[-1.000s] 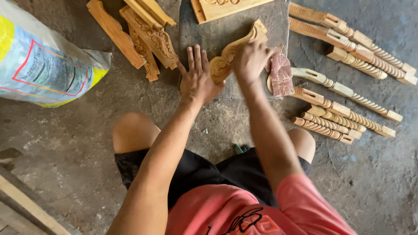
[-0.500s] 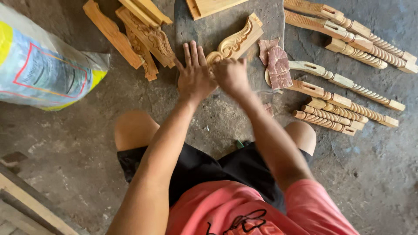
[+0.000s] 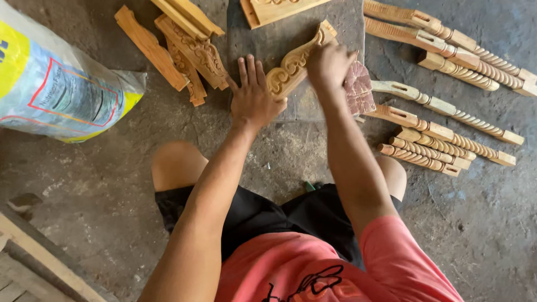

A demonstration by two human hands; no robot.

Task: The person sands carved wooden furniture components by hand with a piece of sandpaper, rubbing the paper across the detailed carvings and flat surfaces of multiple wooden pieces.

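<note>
Far left on the concrete floor point(image 3: 84, 184): plastic sack point(image 3: 56, 89), blue, yellow and white, lying on its side. Right of it, pile of flat carved wood pieces point(image 3: 184, 47) near the slab's left edge. Centre: grey stone slab point(image 3: 347, 22) carries the work. Left hand point(image 3: 253, 95) open, flat, fingers spread, palm pressed down at the slab's left edge, thumb side touching the lower end of the carved bracket point(image 3: 293, 64). Bracket is pale unfinished wood, long and narrow, scroll and leaf relief, lying diagonally from lower left to upper right across the slab. Right hand point(image 3: 330, 67) curled closed over the bracket's upper part; cannot tell if it grips anything else. Reddish sandpaper point(image 3: 359, 89) just beside that hand, at the slab's right edge. Carved panel point(image 3: 277, 8) at the slab's top edge. Right: twisted turned spindles point(image 3: 447, 120) in rows on the floor
</note>
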